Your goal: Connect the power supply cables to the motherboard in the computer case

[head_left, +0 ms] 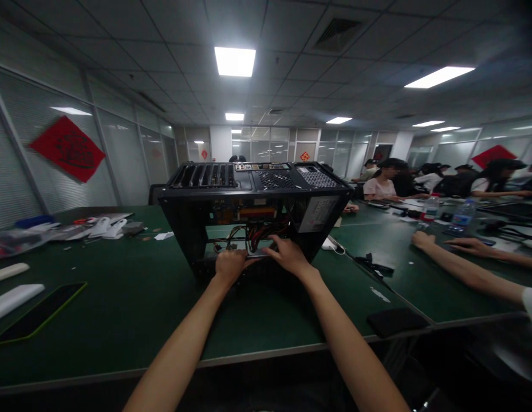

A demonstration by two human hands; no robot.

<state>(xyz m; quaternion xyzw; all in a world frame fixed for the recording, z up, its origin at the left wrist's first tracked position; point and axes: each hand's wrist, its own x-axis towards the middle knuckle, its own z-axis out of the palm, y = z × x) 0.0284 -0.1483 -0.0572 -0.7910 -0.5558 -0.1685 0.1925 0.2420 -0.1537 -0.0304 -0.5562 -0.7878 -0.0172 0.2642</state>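
One open computer case [257, 200], both hands inside. Left hand [230, 264] curled, hold hidden; right hand [288, 256] fingers spread. One phone [38, 315] far left.

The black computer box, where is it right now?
In the head view, the black computer box stands in the middle on the green table, open toward the person, whose left hand and right hand reach into it.

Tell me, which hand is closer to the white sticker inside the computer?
Right. The right hand reaches into the open computer case just below and left of the white sticker; the left hand sits farther left, at the case's lower edge.
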